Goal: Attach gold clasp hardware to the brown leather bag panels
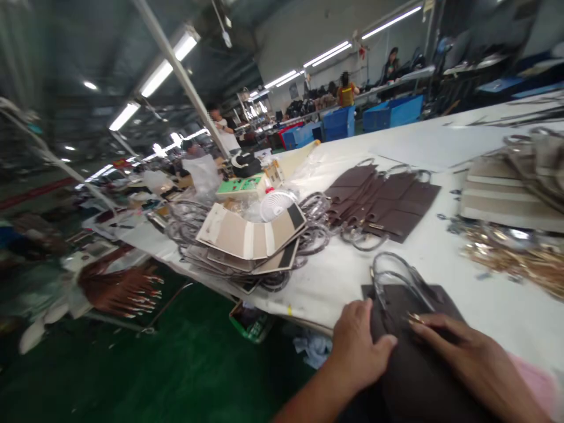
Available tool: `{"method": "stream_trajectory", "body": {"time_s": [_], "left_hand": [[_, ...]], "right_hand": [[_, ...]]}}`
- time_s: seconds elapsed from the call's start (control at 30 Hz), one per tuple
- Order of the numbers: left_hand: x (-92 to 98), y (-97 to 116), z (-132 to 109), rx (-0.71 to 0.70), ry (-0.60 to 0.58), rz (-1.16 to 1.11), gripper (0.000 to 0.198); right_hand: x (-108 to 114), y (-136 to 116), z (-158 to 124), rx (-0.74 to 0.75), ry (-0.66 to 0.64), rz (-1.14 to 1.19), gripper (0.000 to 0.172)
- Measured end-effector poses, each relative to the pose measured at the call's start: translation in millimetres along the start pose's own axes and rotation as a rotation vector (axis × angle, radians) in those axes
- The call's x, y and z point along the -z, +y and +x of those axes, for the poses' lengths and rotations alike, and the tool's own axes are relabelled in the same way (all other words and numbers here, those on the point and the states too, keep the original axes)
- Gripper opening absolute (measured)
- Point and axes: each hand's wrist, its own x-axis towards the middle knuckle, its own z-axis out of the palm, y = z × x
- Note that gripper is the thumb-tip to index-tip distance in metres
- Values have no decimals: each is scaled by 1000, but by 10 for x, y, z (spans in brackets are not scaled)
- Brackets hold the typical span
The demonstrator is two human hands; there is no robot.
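A dark brown handbag piece [409,364] with looped handles [399,273] wrapped in clear plastic lies at the table's near edge, partly over it. My left hand [359,343] grips its left edge, thumb on the face and fingers at the side. My right hand [471,355] rests over the right part, fingertips pinched on a small gold-coloured metal fitting [414,319] against the brown face. Whether the fitting is fastened to the bag I cannot tell. The lower part of the bag runs out of view.
On the white table [432,258] lie several brown bag pieces [388,200], a stack of beige panels [251,235], a white fan [277,202], beige bag pieces [506,188] and gold metal parts [511,252]. Brown strips [121,282] hang at left. People work farther back.
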Motion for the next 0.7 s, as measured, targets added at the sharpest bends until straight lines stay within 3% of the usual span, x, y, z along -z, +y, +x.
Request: {"method": "stream_trajectory", "body": {"time_s": [0.1, 0.27, 0.37, 0.53, 0.7], "left_hand": [[-36, 24, 95, 86, 35, -85, 71], [-56, 60, 209, 430, 79, -662, 86], [-64, 87, 178, 443, 83, -802, 82], [-82, 118, 109, 390, -110, -881, 57], [-76, 176, 41, 471, -192, -1087, 48]], "right_hand": [[23, -188, 2, -120, -99, -9, 31], [43, -275, 23, -149, -125, 35, 31], [45, -243, -2, -164, -129, 51, 30], [38, -170, -17, -193, -105, 109, 30], [64, -157, -14, -202, -100, 132, 32]]}}
